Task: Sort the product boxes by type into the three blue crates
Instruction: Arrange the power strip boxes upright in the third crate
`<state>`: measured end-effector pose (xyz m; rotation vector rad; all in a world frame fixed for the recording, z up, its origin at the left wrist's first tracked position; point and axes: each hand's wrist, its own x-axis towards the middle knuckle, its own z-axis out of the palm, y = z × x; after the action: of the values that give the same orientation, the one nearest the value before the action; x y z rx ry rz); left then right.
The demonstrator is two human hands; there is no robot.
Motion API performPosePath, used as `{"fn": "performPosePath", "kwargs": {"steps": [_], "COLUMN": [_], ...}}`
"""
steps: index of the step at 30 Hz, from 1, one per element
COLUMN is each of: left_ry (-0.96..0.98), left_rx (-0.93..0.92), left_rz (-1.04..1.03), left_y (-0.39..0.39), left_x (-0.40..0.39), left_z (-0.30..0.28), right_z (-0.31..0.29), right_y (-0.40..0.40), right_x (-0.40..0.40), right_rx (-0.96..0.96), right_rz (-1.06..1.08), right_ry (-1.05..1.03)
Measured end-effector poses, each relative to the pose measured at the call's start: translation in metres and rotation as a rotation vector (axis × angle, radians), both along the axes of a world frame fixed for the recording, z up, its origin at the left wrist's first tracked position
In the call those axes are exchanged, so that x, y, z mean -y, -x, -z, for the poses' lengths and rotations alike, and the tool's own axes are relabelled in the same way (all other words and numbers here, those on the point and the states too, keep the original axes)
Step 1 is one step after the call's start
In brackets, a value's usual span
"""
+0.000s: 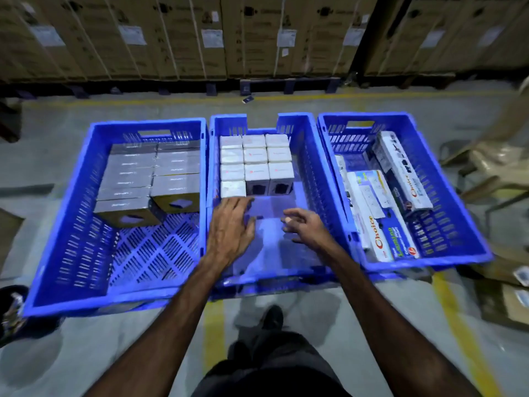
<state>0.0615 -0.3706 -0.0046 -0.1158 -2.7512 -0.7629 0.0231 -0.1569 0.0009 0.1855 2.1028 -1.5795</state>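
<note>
Three blue crates stand side by side on the floor. The left crate holds grey boxes packed at its far end. In the middle crate, white boxes fill the far half in rows. The right crate holds long white and blue boxes lying lengthwise. My left hand hovers over the middle crate, fingers spread, its fingertips at the nearest white box. My right hand hangs beside it with loosely bent fingers and holds nothing.
Tall strapped cartons on pallets line the far side. A plastic chair stands to the right of the crates, and flat cardboard lies at the lower right. Yellow lines mark the grey floor. My feet are just behind the middle crate.
</note>
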Motion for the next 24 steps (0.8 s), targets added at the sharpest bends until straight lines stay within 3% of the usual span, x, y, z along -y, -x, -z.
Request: {"fn": "performPosePath", "kwargs": {"steps": [9,16,20,24], "left_ry": [-0.325,-0.344,-0.358,-0.376], "left_rx": [0.026,0.028,0.046,0.063], "left_rz": [0.21,0.233,0.25,0.216], "left_y": [-0.037,-0.044,-0.023,0.019], "left_x": [-0.094,-0.125,-0.152,-0.203], "left_z": [-0.001,-0.01,-0.019,-0.026], "right_z": [-0.056,-0.066,-0.053,-0.022], "right_y": [-0.091,-0.079,-0.04,0.011], "right_x": [-0.094,-0.161,-0.199,-0.247], "right_rx": [-0.155,-0.225,-0.286,-0.231], "right_rz": [0.278,0.407,0.373,0.191], "right_ry": [-0.021,-0.09,-0.218,-0.514]}}
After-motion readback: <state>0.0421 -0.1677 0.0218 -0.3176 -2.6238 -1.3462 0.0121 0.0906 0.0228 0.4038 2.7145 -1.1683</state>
